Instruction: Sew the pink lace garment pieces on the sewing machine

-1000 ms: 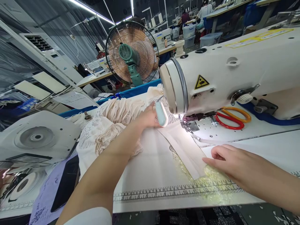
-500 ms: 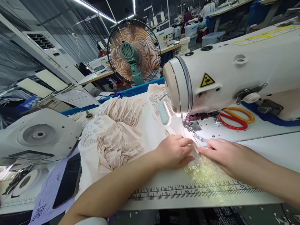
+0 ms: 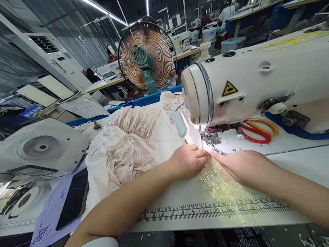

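Note:
Cream fabric with a lace part runs past the needle area of a white sewing machine. My left hand is closed, its fingers pinching the near end of this fabric in front of the presser foot. Just right of it, my right hand lies with fingers stretched out flat, the tips at the fabric edge beside my left fingers. Its thumb is hidden. Beneath and below the hands spreads a shiny, crinkled yellowish clear strip, reaching over a ruler tape.
Piled cream lace garments lie left of my left arm. Red and orange scissors rest under the machine arm. A phone on purple paper, a second machine head and a fan stand around.
Both hands have shifted slightly left and closer together. My right fingers, curled with the index pointing before, are now straighter. The fabric near the presser foot has moved a little.

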The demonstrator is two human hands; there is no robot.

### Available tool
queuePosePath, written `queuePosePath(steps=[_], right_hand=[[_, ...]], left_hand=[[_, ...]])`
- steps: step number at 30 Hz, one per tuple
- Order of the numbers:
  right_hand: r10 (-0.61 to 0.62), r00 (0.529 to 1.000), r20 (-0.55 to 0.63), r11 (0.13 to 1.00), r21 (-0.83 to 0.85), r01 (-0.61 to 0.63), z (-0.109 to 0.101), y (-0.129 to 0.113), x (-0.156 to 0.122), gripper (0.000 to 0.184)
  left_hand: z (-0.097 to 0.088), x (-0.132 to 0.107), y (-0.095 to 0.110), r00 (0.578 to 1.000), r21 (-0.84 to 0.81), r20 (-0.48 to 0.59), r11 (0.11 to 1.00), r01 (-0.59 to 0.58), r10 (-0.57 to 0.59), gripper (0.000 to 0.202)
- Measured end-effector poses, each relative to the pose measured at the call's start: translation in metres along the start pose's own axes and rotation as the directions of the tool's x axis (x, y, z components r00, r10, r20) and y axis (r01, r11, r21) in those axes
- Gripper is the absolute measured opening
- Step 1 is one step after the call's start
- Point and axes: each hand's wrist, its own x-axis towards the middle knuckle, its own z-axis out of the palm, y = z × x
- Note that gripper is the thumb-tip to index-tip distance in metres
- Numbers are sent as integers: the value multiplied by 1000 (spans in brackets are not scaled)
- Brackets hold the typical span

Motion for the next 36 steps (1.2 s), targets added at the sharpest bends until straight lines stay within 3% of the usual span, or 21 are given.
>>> queuePosePath(steps=[3, 6, 10, 20, 26, 28, 30, 32, 34, 36], right_hand=[[38, 967, 252, 994, -105, -12, -11, -8, 5, 73], [74, 942, 326, 991, -131, -32, -17, -14, 11, 78], [94, 927, 363, 988, -145, -44, -20, -20, 15, 85], [88, 948, 307, 989, -138, -47, -11, -20, 8, 74], [17, 994, 105, 992, -129, -3, 9, -13, -2, 66], [-3, 999, 38, 991, -137, 8, 16, -10, -4, 68], [-56, 995, -81, 988, -145, 44, 22, -7, -5, 67], [-140, 957, -256, 983, -154, 102, 28, -5, -6, 56], [-212, 887, -411, 974, -160, 159, 32, -2, -6, 43], [-252, 839, -482, 967, -164, 196, 36, 0, -7, 38]], left_hand=[[-1, 1, -4, 1000, 17, 12, 1000, -9, 8, 24], [0, 1, -10, 999, 18, -26, 1000, -19, 20, 23], [5, 0, -18, 988, 6, -153, 999, -34, 34, 23], [12, 2, -36, 990, 41, -139, 999, 30, -24, 26], [9, 1, -34, 969, 66, -48, 967, 246, -243, 21], [4, 0, -30, 936, 81, 0, 933, 351, -352, 20], [-2, 0, -25, 875, 94, 31, 873, 479, -483, 16], [-8, 1, -23, 774, 97, 40, 774, 626, -631, 16], [-13, 3, -27, 646, 91, 76, 650, 754, -760, 36], [-15, 8, -37, 540, 79, 153, 555, 828, -828, 52]])
